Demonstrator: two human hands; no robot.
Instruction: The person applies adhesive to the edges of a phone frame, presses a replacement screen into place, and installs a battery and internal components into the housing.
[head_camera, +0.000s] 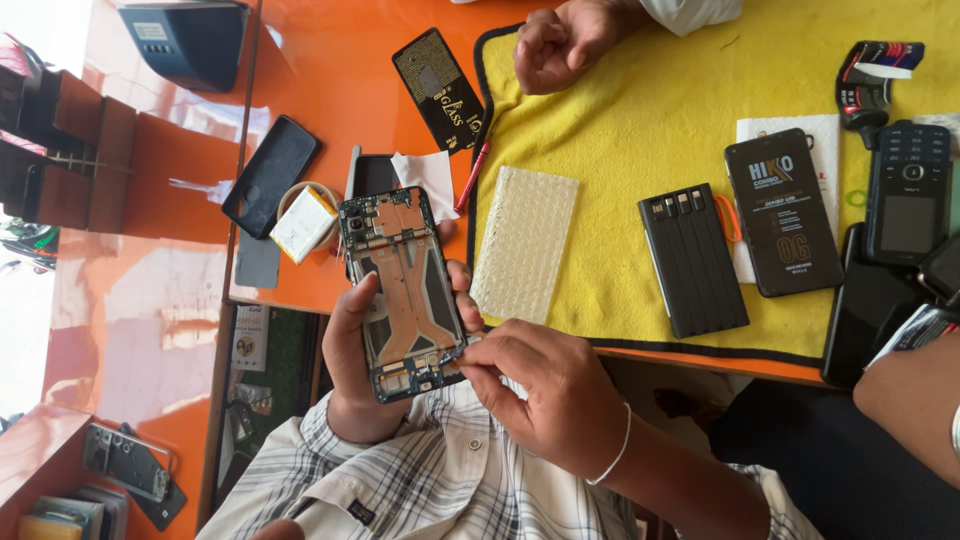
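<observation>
Left hand (352, 350) clamped the opened phone (403, 293) from behind, right hand (545, 385) pinched a thin tool (451, 353) at its lower edge — a slip could've gouged the exposed board.

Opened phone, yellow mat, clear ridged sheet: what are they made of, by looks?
Opened phone: probably a metal or plastic mid-frame with a copper-orange, slightly shiny coating, green-blue circuit boards at both ends. Yellow mat: soft cloth, matte and fuzzy, with a stitched black border. Clear ridged sheet: likely translucent plastic, a bubble-like grid catching glints.
</observation>
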